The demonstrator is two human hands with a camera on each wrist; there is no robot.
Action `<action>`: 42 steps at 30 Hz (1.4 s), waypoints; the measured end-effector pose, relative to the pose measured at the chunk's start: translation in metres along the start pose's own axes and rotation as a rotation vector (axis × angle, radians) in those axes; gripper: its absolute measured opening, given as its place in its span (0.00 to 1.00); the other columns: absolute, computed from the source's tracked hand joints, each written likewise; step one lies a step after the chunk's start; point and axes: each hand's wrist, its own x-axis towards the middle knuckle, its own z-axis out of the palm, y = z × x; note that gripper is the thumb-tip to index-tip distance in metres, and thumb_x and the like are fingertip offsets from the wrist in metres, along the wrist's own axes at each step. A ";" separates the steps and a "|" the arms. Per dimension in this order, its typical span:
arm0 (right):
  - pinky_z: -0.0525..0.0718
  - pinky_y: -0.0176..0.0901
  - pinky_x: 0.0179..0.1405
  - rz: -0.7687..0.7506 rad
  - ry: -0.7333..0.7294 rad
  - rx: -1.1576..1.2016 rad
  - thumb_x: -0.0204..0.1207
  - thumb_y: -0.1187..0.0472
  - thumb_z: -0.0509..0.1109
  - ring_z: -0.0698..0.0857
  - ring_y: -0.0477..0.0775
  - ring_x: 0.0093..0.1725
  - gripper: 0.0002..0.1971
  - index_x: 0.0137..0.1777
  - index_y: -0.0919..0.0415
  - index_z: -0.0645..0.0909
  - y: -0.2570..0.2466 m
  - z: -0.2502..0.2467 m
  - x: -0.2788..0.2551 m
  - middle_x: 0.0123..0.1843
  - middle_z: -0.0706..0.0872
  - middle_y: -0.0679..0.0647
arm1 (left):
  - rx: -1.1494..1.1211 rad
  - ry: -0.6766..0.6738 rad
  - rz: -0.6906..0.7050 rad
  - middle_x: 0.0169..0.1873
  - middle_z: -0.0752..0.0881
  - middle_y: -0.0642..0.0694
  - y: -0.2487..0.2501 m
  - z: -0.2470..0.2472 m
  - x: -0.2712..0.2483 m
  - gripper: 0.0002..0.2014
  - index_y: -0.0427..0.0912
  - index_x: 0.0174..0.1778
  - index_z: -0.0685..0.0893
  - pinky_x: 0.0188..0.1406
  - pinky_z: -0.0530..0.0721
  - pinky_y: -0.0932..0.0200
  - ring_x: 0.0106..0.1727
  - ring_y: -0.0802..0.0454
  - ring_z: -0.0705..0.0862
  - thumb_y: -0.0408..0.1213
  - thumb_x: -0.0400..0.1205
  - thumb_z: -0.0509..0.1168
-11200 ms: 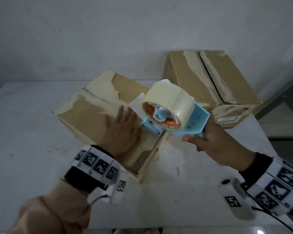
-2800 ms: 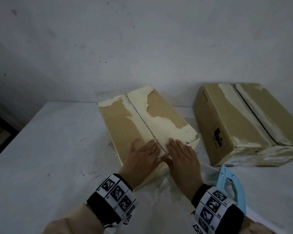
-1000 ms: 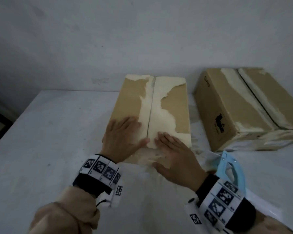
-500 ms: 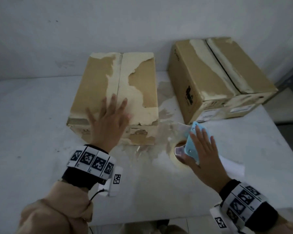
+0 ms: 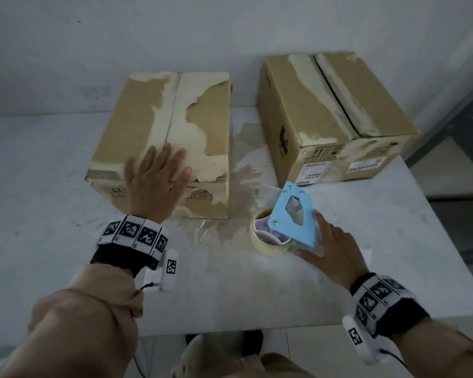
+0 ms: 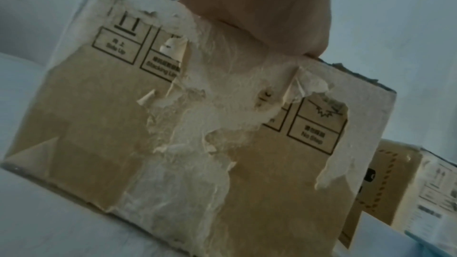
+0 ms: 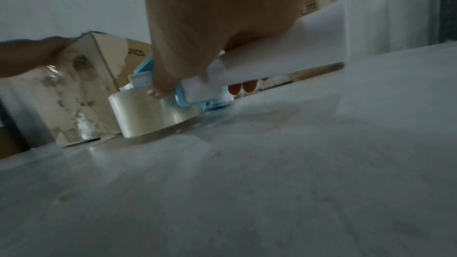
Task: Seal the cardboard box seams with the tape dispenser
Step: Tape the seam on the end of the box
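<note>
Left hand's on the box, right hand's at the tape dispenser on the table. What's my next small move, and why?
Probably close the right hand around the tape dispenser and lift it. It lies on its side on the table, the hand touching it without a clear grip, while the left hand lies flat on the box by its centre seam.

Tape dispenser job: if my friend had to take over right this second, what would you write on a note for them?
Left hand: flat, fingers spread, pressing the near top edge of the left box.
Right hand: thumb and fingers gripping the blue tape dispenser, which lies on the table just in front of the right box.
Done: crinkled clear tape runs down the left box's front face.
Unclear: whether its top seam is taped.
Left: lift the dispenser and tape the top seams, probably the left box first.
</note>
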 end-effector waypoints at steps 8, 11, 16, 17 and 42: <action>0.85 0.48 0.51 0.053 0.026 0.514 0.64 0.27 0.58 0.83 0.49 0.52 0.44 0.76 0.50 0.59 -0.031 -0.067 -0.016 0.66 0.78 0.53 | -0.020 -0.028 -0.044 0.79 0.65 0.51 0.004 -0.003 0.003 0.40 0.57 0.76 0.67 0.76 0.50 0.50 0.81 0.50 0.60 0.65 0.71 0.33; 0.85 0.40 0.40 0.024 0.116 0.736 0.62 0.20 0.50 0.85 0.43 0.42 0.35 0.65 0.37 0.62 -0.046 -0.087 -0.002 0.51 0.84 0.45 | -0.023 -0.112 -0.072 0.80 0.63 0.52 0.004 -0.006 0.010 0.36 0.57 0.76 0.66 0.77 0.50 0.48 0.82 0.50 0.57 0.64 0.73 0.39; 0.82 0.40 0.24 0.057 0.178 1.076 0.60 0.19 0.55 0.82 0.47 0.29 0.48 0.63 0.63 0.68 -0.072 -0.100 0.042 0.42 0.82 0.56 | -0.094 -0.192 -0.062 0.79 0.65 0.51 0.000 -0.018 0.013 0.33 0.52 0.74 0.70 0.78 0.53 0.47 0.81 0.50 0.59 0.64 0.76 0.46; 0.81 0.40 0.23 0.059 0.159 1.128 0.57 0.19 0.57 0.82 0.49 0.27 0.52 0.63 0.66 0.68 -0.076 -0.102 0.051 0.40 0.83 0.56 | -0.118 -0.167 -0.041 0.78 0.68 0.49 -0.001 -0.022 0.013 0.35 0.50 0.73 0.73 0.78 0.56 0.47 0.80 0.49 0.62 0.64 0.75 0.45; 0.84 0.35 0.34 -0.363 0.144 1.163 0.72 0.38 0.65 0.84 0.45 0.36 0.32 0.66 0.61 0.66 -0.197 -0.079 0.147 0.43 0.83 0.44 | -1.277 -0.375 -0.380 0.28 0.85 0.51 -0.050 -0.092 0.036 0.09 0.40 0.39 0.85 0.26 0.80 0.72 0.26 0.64 0.83 0.35 0.82 0.62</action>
